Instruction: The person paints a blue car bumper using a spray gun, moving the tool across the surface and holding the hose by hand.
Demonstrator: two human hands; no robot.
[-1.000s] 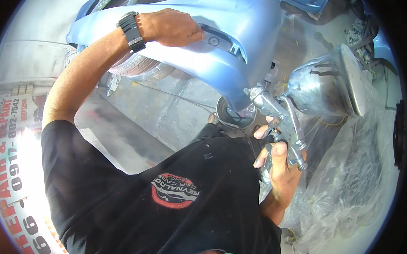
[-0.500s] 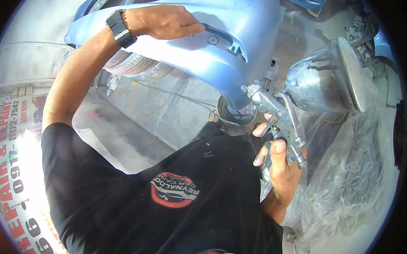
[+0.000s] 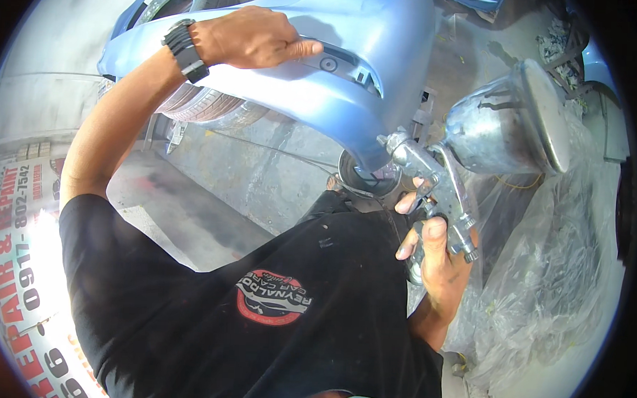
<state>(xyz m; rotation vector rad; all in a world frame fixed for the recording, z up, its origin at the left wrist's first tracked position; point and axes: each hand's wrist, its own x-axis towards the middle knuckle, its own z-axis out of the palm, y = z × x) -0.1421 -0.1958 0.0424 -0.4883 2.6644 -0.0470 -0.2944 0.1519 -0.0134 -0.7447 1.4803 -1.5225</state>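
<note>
My left hand (image 3: pixel 248 39), with a black watch (image 3: pixel 186 50) at the wrist, hovers over a light blue car bumper (image 3: pixel 391 33). Its fingers are curled under with the thumb stretched to the right; whatever they may hold is hidden. Near the thumb lies a recess (image 3: pixel 329 63) in the bumper with a round fitting. My right hand (image 3: pixel 442 263) is wrapped round the handle of a metal spray gun (image 3: pixel 449 186), fingers at the trigger. A large metal paint cup (image 3: pixel 500 125) sits tilted on the gun. The nozzle points left, near the bumper's lower corner.
Stacked tires (image 3: pixel 202 104) stand beneath and behind the bumper. A bucket (image 3: pixel 347 175) is on the concrete floor below its lower corner. Crumpled clear plastic sheeting (image 3: pixel 540 277) spreads at the right. At the left lies a printed banner (image 3: pixel 22 259).
My left thumb has moved away from the curled fingers, and the wrist has turned a little. The right hand keeps the spray gun in nearly the same place.
</note>
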